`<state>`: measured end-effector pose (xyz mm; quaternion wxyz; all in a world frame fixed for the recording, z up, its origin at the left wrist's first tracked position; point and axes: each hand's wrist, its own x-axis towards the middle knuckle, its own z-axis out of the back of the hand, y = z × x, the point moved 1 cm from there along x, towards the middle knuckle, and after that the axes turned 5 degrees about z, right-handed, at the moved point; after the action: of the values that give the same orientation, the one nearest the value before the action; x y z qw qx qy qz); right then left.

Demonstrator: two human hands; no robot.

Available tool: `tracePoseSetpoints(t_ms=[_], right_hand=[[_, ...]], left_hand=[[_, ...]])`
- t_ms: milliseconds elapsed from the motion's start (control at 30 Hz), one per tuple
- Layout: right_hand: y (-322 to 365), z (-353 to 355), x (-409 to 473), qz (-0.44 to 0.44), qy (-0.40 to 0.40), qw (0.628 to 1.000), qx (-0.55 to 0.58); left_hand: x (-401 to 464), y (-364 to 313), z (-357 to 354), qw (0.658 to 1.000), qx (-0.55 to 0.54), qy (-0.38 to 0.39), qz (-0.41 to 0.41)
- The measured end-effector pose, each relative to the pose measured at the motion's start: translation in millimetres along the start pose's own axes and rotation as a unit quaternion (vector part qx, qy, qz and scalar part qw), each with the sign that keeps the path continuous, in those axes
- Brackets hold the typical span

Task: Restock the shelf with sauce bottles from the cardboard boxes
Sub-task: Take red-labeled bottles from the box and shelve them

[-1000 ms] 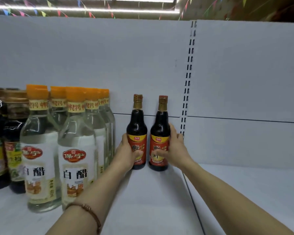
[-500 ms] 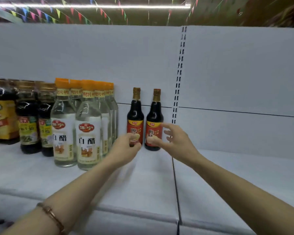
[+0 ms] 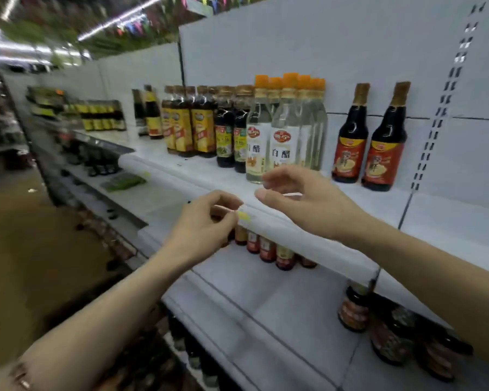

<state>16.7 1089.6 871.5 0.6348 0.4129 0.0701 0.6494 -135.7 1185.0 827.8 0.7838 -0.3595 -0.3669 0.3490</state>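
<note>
Hands hang empty before the shelf (image 3: 308, 244) edge: left hand (image 3: 206, 221) loosely curled, right hand (image 3: 302, 198) relaxed and spread. Two sauce bottles (image 3: 369, 139) stand upright behind.

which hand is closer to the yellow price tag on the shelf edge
Left. The left hand has its fingertips right at the yellow price tag; the right hand hangs open above and to the tag's right, clear of it.

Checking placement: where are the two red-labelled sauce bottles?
Head view, upper right: the two red-labelled sauce bottles stand on the shelf, right of the clear vinegar bottles.
</note>
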Motion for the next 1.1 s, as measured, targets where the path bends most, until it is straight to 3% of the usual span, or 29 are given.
tracePoseSetpoints(t_ms=[433,700,1100], right_hand=[[142,-219,60,0.117,0.173,0.974,0.086],[218,-358,97,0.127,0.196,0.969,0.078],[223,-530,192,0.081,0.296,0.951,0.037]], left_hand=[[-97,128,237,0.973,0.182,-0.097,0.103],[-112,228,366,0.969,0.202,-0.09,0.113],[-78,409,460,0.96,0.192,-0.052,0.198]])
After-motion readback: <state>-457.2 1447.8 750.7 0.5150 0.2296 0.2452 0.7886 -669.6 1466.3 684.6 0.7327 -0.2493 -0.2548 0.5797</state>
